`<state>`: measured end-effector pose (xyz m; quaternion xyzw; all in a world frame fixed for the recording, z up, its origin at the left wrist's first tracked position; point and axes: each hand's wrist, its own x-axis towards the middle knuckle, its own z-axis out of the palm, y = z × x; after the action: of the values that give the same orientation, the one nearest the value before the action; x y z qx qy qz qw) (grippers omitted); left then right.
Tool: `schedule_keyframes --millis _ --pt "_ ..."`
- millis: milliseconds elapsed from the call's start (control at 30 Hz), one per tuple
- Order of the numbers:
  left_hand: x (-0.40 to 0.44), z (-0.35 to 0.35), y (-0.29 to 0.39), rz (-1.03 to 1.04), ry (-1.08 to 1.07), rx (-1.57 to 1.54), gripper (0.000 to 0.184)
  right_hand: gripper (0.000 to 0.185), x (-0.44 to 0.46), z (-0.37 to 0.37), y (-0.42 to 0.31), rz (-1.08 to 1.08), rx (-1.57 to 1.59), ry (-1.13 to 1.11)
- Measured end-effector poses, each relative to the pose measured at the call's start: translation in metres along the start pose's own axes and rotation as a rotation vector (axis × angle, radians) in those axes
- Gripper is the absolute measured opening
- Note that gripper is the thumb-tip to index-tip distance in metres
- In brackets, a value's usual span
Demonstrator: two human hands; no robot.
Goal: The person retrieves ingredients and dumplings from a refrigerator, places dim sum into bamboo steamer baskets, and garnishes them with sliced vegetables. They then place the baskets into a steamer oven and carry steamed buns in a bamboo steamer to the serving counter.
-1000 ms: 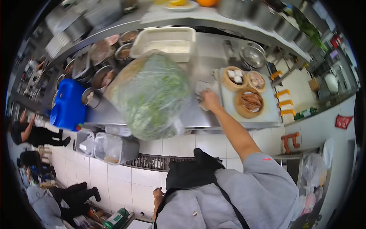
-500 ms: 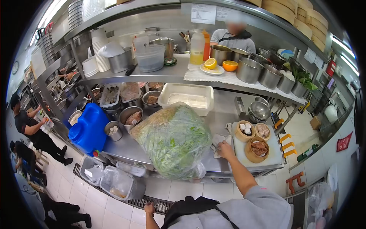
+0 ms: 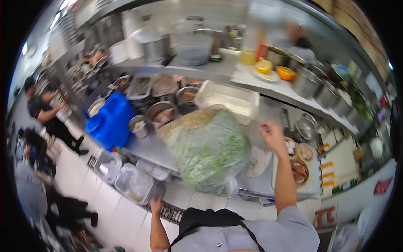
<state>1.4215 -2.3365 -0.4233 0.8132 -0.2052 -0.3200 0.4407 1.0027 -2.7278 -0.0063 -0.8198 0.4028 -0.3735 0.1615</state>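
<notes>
A large clear plastic bag of leafy greens (image 3: 210, 151) lies on the steel counter (image 3: 147, 149). My right hand (image 3: 272, 133) is raised over the counter to the right of the bag, its fingers apart and nothing in them. Just below it a whitish cloth (image 3: 259, 162) lies flat beside the bag. Bamboo steamers with food (image 3: 299, 173) stand on a white board, partly hidden by my right forearm. My left hand (image 3: 156, 205) hangs low in front of the counter, near the bins; it is small and blurred, so its fingers cannot be made out.
Behind the bag sits a white tub (image 3: 228, 101). A blue jug (image 3: 110, 122) and metal pots (image 3: 162, 114) are at the left. The shelf above holds a cut orange (image 3: 286, 73) and pots. Lined bins (image 3: 134, 185) stand below. People are at the left and behind the shelf.
My right hand has let go of the cloth and moved up from it, leaving it on the counter. My left hand has risen slightly. The camera view has turned and shifted.
</notes>
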Motion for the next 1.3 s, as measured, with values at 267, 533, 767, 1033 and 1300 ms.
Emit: schedule_keyframes --millis 267,533,767,1033,1300 --pt "0.075 -0.045 0.144 0.412 0.542 -0.198 0.028 0.016 0.074 0.06 -0.158 -0.333 0.153 -0.375" --pt "0.177 -0.105 0.225 0.587 0.356 -0.087 0.025 0.014 0.154 0.167 -0.29 -0.594 0.15 -0.502" --pt "0.247 -0.105 0.216 0.635 0.175 -0.02 0.02 0.017 0.173 0.24 -0.318 -0.771 -0.033 -0.488" --pt "0.241 -0.097 0.231 0.607 0.366 0.302 0.022 0.012 0.19 0.246 -0.334 -0.738 0.007 -0.318" --pt "0.229 -0.097 0.232 0.617 0.308 0.25 0.024 0.012 0.2 0.265 -0.346 -0.79 -0.036 -0.045"
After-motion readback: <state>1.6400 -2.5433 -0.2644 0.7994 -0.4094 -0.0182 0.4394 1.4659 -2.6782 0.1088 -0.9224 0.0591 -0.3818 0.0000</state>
